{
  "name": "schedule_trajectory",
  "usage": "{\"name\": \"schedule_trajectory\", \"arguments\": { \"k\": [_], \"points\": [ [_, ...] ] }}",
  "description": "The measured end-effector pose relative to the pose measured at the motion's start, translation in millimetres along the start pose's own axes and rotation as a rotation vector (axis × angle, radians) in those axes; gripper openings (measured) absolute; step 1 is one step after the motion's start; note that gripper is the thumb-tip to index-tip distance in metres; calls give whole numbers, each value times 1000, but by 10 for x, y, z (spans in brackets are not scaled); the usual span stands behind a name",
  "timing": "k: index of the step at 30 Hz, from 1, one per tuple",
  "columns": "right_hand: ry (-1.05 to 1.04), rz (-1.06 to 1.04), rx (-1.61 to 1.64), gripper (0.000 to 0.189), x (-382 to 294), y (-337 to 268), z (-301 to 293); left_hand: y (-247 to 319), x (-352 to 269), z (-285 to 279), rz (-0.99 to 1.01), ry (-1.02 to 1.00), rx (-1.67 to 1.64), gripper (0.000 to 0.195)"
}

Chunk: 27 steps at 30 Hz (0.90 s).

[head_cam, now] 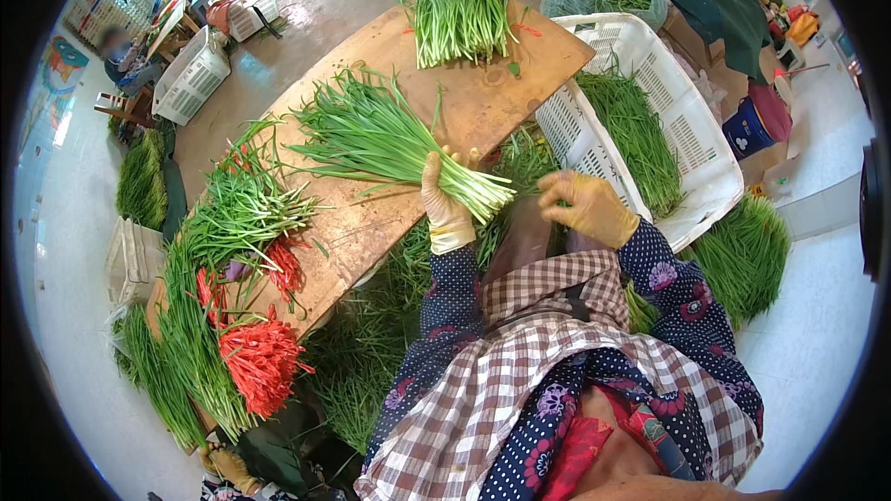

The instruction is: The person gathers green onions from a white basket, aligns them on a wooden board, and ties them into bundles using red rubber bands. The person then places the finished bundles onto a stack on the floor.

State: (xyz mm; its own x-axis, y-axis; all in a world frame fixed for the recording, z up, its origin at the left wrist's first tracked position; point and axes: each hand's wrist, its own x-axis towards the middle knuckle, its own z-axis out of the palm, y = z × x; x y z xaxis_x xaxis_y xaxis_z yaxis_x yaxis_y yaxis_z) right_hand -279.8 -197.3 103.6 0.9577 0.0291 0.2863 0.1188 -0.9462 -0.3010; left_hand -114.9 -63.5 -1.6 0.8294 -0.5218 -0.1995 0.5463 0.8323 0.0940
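Observation:
My left hand point(447, 203), in a pale yellow glove, is wrapped around the lower stalks of a bunch of green garlic chives point(386, 136). The white-green stalk ends point right, towards my lap, and the leaves spread left over the wooden tabletop point(480, 104). To the right of those ends is my right hand point(588, 209), gloved too, its fingers bent and slightly blurred; whether anything thin is between them is hidden. A neat chive bundle point(459, 14) lies at the table's far end. Loose chives point(243, 212) are heaped on the left part.
Red ties point(261, 365) lie piled on the table at left. A white plastic crate point(703, 146) holding greens stands close on my right, with more chives point(745, 257) beside it on the floor. Leaf scraps point(376, 334) cover the ground below. Another person's gloved hand point(233, 470) shows at bottom left.

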Motion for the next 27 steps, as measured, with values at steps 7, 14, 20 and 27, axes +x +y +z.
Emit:
{"name": "schedule_trajectory", "arguments": {
  "k": [7,14,20,27],
  "points": [
    [139,-66,-178,24,774,-399,303,64,23,-82,2,-5,88,24],
    [101,89,186,19,921,-231,545,29,27,-112,31,27,65,27],
    [111,478,1143,15,598,-122,-297,142,-44,-45,-75,-123,-47,18],
    [177,438,1100,16,673,114,369,58,38,-198,-94,-19,-60,25]
  ]
}}
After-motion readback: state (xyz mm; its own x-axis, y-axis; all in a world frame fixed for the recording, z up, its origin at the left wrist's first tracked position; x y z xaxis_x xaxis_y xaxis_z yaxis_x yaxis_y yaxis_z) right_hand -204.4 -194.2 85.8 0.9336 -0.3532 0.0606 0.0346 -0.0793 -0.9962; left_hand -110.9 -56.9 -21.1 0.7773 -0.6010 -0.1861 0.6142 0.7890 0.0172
